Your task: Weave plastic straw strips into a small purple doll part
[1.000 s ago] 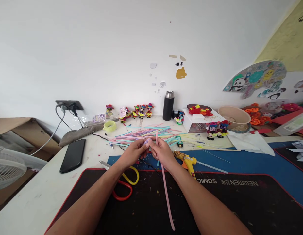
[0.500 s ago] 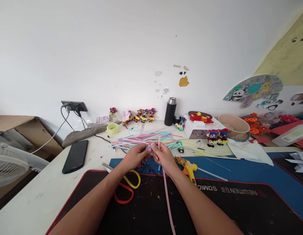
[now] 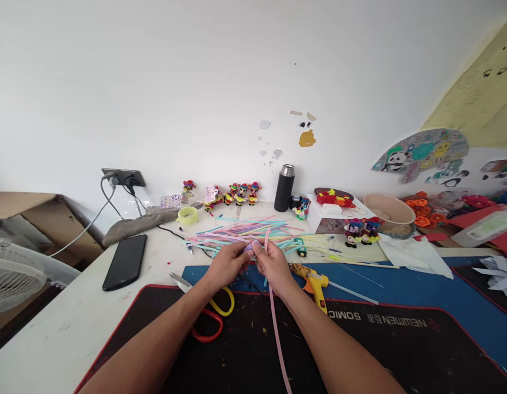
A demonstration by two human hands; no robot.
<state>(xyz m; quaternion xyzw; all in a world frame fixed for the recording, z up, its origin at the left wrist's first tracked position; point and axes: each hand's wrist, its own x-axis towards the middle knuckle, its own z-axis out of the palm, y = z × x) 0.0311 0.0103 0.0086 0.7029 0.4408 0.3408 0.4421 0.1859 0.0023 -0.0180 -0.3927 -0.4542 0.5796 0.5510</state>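
Observation:
My left hand [image 3: 226, 264] and my right hand [image 3: 272, 265] meet over the far edge of the black desk mat [image 3: 401, 350]. Both pinch a small purple piece [image 3: 249, 249] between their fingertips. A long pink strip [image 3: 277, 328] runs through my right hand; one end sticks up past the fingers, the rest trails toward me over the mat. Just beyond the hands lies a pile of pastel strips [image 3: 245, 230].
Scissors [image 3: 212, 312] with red and yellow handles lie under my left forearm. A yellow glue gun [image 3: 314, 279] sits right of my right hand. A black phone [image 3: 124, 261], a black flask [image 3: 285, 187], small figurines [image 3: 237, 192], a bowl [image 3: 388, 208] and a fan [image 3: 15, 279] stand around.
The view tilted down a little, so the desk sits lower in the picture. My hands stay together on the purple piece, with only small finger shifts.

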